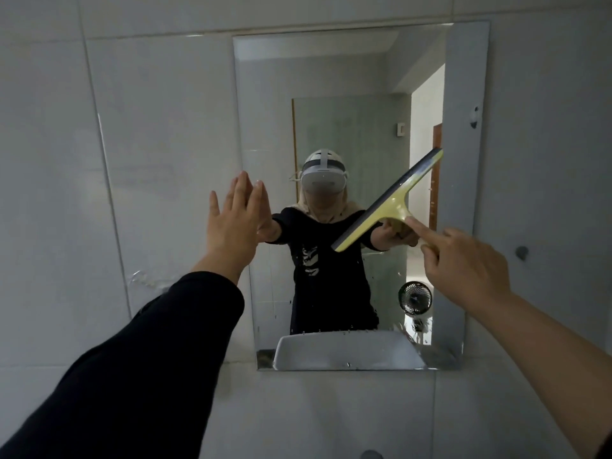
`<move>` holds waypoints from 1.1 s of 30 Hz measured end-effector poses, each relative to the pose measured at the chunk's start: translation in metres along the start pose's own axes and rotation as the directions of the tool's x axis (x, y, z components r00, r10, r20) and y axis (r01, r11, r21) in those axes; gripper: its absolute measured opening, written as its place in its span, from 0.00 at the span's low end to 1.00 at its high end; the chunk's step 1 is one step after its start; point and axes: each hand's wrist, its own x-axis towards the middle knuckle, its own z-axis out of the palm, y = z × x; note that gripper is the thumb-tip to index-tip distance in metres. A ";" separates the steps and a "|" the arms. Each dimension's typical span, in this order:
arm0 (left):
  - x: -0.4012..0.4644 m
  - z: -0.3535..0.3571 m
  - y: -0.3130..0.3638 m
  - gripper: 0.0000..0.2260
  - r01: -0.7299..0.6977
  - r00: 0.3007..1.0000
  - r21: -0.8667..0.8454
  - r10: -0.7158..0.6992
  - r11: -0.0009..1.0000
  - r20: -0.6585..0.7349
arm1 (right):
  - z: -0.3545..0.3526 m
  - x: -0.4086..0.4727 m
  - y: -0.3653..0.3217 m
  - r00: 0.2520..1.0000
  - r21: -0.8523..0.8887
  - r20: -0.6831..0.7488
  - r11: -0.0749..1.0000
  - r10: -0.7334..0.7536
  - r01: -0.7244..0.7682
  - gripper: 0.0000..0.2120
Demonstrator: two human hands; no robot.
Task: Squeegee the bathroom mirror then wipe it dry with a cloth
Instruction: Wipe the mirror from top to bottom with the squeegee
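A frameless rectangular mirror (347, 104) hangs on the tiled wall straight ahead, with water drops near its lower part. My right hand (463, 263) grips the handle of a yellow squeegee (390, 203), index finger stretched along its neck. The dark blade lies slanted on the glass, running from upper right to lower left across the mirror's right half. My left hand (233, 223) is flat and open, fingers up, pressed at the mirror's left edge. No cloth is in sight.
Grey wall tiles (149, 127) surround the mirror. The reflection shows a white basin (344, 351), a small black fan (415, 298) and a doorway behind me. Small wall hooks (521, 252) sit to the right of the mirror.
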 end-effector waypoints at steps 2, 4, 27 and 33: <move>0.002 0.002 -0.001 0.46 -0.003 1.000 0.014 0.003 1.000 -0.001 | 0.002 -0.002 0.007 0.999 0.009 -0.001 0.999 0.035 -0.035 0.26; 0.002 0.002 -0.001 0.47 -0.001 1.000 0.014 0.001 1.000 -0.006 | 0.007 -0.006 0.010 0.997 0.048 -0.001 0.996 0.073 -0.073 0.25; -0.006 -0.012 0.000 0.40 -0.007 1.000 -0.124 0.008 0.992 0.007 | 0.077 -0.065 -0.127 0.954 0.594 0.017 0.765 0.298 -0.249 0.24; 0.006 -0.034 0.019 0.28 -0.012 0.985 -0.289 -0.040 0.957 -0.170 | 0.078 -0.066 -0.135 0.958 0.587 0.016 0.773 0.286 -0.241 0.25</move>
